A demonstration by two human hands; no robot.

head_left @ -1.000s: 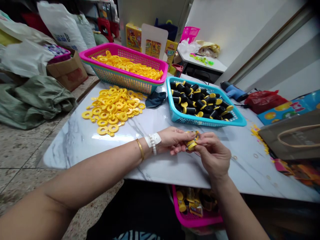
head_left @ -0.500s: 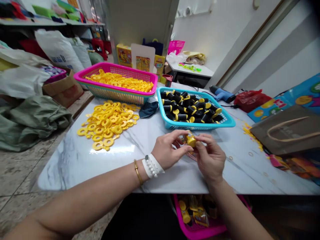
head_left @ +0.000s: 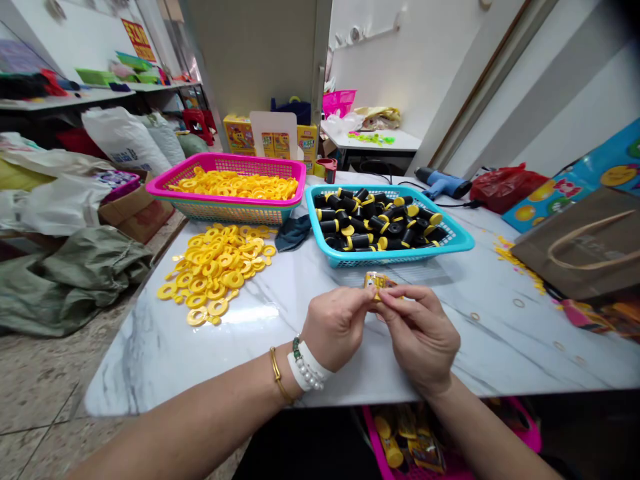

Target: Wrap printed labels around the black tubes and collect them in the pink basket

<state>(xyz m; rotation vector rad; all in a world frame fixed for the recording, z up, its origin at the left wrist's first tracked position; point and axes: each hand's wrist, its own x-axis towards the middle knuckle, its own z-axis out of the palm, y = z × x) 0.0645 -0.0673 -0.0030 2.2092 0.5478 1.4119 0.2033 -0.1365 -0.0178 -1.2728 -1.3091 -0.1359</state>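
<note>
A small yellow packet with a printed label (head_left: 379,280) is held up over the table between my two hands. My left hand (head_left: 336,325) is closed, with thumb and forefinger pinching its near left side. From the right, my right hand (head_left: 424,337) pinches the same packet between thumb and fingertips. My fingers hide most of it. Just beyond stands a light-blue basket (head_left: 330,255) of black cylinders with yellow ends (head_left: 360,240). Yellow rings with tabs (head_left: 215,267) lie heaped on the table to the left.
Behind the heap is a pink basket (head_left: 153,189) full of yellow pieces, with a dark cloth (head_left: 293,233) beside it. A blue heat-gun-like tool (head_left: 443,183), red bag (head_left: 510,189) and paper bag (head_left: 590,247) line the right. A pink basket of yellow packets (head_left: 383,453) sits below the table edge.
The yellow cylinder end seen between my fingers has turned out of sight, and the printed side now shows. My left fingers have closed in nearer the right ones. The view has tilted up slightly.
</note>
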